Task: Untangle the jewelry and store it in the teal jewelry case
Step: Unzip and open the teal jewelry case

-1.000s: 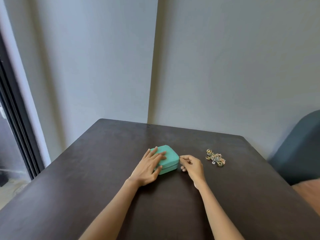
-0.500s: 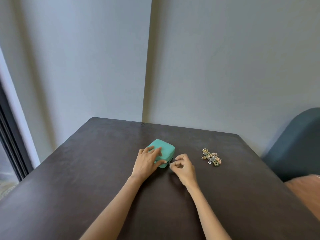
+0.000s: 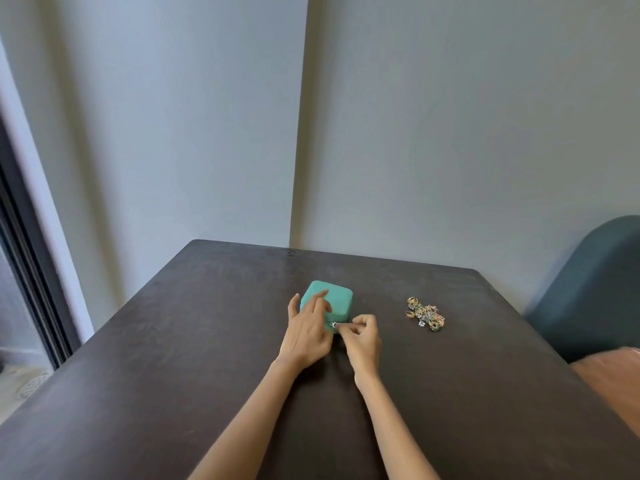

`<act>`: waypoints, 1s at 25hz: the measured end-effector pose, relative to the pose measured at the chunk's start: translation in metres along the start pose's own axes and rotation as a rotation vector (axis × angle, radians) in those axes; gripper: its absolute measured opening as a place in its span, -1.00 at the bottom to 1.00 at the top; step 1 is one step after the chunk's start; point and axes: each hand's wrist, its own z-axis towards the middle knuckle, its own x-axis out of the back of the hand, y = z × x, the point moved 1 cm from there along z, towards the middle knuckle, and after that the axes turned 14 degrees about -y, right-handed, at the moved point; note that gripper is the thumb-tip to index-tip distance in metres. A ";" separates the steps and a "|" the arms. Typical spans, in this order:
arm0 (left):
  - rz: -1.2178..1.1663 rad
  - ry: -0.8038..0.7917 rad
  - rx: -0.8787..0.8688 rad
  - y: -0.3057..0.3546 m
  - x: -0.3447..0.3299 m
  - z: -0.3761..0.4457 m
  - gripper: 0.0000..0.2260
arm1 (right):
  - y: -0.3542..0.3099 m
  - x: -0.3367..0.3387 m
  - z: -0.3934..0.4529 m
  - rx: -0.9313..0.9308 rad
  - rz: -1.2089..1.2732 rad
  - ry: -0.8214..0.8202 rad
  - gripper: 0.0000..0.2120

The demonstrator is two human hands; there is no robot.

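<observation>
Right hand (image 3: 363, 341) pinches the zipper pull (image 3: 334, 324) of the teal case (image 3: 337, 301); left hand (image 3: 306, 327) rests flat on it.

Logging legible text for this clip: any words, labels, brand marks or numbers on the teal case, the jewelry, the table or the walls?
None can be read.
Teal jewelry case: plain lid, no logo or lettering showing.
Zipper pull, pinched by the right hand: too small to tell any marking.
Jewelry pile: too small for any engraving.
Table and walls: bare.
</observation>
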 end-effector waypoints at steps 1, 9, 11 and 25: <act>0.086 0.007 -0.019 0.002 0.000 -0.003 -0.77 | -0.001 0.002 -0.001 -0.005 0.031 0.014 -0.73; 0.389 0.025 0.009 0.007 0.006 -0.006 -0.74 | 0.000 0.001 -0.008 0.081 0.044 -0.049 -0.75; 0.372 0.037 -0.004 0.006 0.005 -0.009 -0.72 | 0.003 0.000 -0.008 0.103 0.034 -0.057 -0.78; -0.099 0.021 0.437 -0.044 0.017 -0.022 -0.90 | -0.006 -0.004 0.030 -0.004 -0.652 -0.043 -0.46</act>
